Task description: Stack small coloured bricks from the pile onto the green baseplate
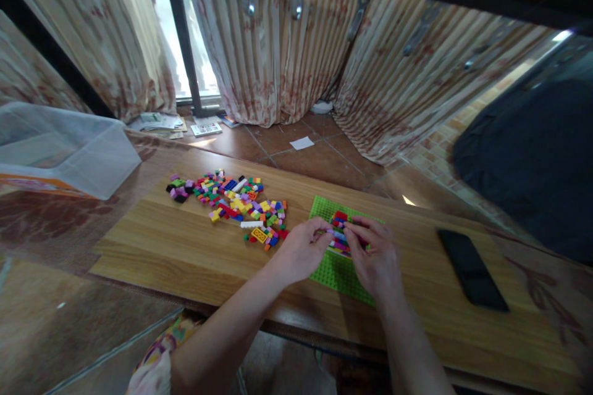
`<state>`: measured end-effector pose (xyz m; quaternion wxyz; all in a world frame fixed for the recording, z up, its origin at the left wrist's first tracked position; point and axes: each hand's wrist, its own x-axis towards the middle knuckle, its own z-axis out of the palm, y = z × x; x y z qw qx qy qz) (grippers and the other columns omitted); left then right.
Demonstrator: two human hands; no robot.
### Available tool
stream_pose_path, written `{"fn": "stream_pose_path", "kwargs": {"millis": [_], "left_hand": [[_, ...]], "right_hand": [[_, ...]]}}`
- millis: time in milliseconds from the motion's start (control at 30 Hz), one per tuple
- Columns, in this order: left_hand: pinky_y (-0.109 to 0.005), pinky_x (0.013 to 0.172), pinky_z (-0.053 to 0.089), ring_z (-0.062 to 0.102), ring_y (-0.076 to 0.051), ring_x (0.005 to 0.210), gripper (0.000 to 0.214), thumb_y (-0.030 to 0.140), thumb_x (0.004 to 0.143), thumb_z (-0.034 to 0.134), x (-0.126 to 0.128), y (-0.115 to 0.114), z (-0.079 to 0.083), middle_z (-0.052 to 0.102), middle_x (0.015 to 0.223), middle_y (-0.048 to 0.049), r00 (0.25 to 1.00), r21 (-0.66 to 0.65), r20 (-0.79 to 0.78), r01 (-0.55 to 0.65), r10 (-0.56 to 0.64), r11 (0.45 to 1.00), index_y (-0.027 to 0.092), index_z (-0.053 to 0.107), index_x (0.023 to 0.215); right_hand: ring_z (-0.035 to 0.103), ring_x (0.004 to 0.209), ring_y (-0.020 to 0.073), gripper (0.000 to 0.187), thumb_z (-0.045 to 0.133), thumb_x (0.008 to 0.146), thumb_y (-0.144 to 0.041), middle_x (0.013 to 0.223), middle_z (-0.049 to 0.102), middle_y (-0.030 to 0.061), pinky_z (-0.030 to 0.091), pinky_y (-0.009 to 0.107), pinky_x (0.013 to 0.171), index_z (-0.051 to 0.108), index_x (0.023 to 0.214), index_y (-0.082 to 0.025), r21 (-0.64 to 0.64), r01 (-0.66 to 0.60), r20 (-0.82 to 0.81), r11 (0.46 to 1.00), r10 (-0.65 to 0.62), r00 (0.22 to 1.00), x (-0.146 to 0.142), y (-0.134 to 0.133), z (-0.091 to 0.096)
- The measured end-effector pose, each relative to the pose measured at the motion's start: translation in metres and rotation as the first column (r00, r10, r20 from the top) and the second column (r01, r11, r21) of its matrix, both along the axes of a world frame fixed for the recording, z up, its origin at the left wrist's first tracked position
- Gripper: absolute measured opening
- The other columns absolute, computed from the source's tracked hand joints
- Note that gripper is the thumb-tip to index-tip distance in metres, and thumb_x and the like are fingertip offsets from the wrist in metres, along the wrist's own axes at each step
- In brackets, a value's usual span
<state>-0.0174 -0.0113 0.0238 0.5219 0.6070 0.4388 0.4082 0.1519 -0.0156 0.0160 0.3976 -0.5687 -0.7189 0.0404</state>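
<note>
A green studded baseplate (340, 271) lies on the wooden board, with a small build of coloured toy bricks (340, 236) on its middle. My left hand (303, 250) is at the build's left side, thumb and fingers closed in a pinch; what they hold is too small to name. My right hand (375, 253) reaches over the right side of the build, its fingers curled down onto the bricks. The fingertips hide part of the build. Left of my hands lies a loose heap of bricks (241, 203) in many colours.
A black phone (472, 268) lies on the wooden board (176, 253) at the right. At the far left stands a clear plastic bin (99, 157). Striped curtains (278, 43) hang behind, with papers (157, 123) on the floor and a dark padded shape (532, 154) at right.
</note>
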Motion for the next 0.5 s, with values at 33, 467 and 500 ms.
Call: {"fn": "stream_pose_path", "kwargs": {"millis": [33,467,500], "left_hand": [[-0.026,0.068,0.044,0.057,-0.017,0.074,0.017,0.028,0.086,0.051,0.0,0.0,0.0001,0.063,0.078,-0.0027,1.0,0.0,-0.006,-0.001,0.001,1.0,0.017,0.064,0.086],[-0.025,0.068,0.043,0.057,-0.015,0.074,0.018,0.028,0.086,0.051,-0.0003,0.0,-0.0015,0.064,0.079,-0.002,1.0,-0.019,-0.022,0.012,-0.012,1.0,0.016,0.063,0.089],[-0.025,0.066,0.042,0.056,-0.015,0.072,0.018,0.028,0.086,0.051,-0.0008,0.0005,-0.0004,0.064,0.077,-0.0016,1.0,-0.029,-0.016,0.007,-0.007,1.0,0.015,0.063,0.087]], "right_hand": [[0.059,0.097,0.0256,0.022,0.056,0.088,-0.031,0.103,0.069,0.0103,0.049,0.046,0.087,0.077,0.091,-0.022,0.002,0.001,0.001,1.0,-0.001,1.0,-0.0001,0.0,-0.0002],[0.06,0.097,0.0255,0.023,0.057,0.088,-0.032,0.103,0.069,0.0098,0.049,0.046,0.088,0.077,0.09,-0.022,-0.036,-0.016,-0.009,0.999,0.016,1.0,0.0009,0.0003,0.002],[0.061,0.098,0.0249,0.022,0.057,0.088,-0.032,0.102,0.069,0.0093,0.049,0.046,0.088,0.076,0.091,-0.023,-0.039,-0.01,-0.043,0.999,0.008,0.999,0.0011,-0.0004,0.0025]]}}
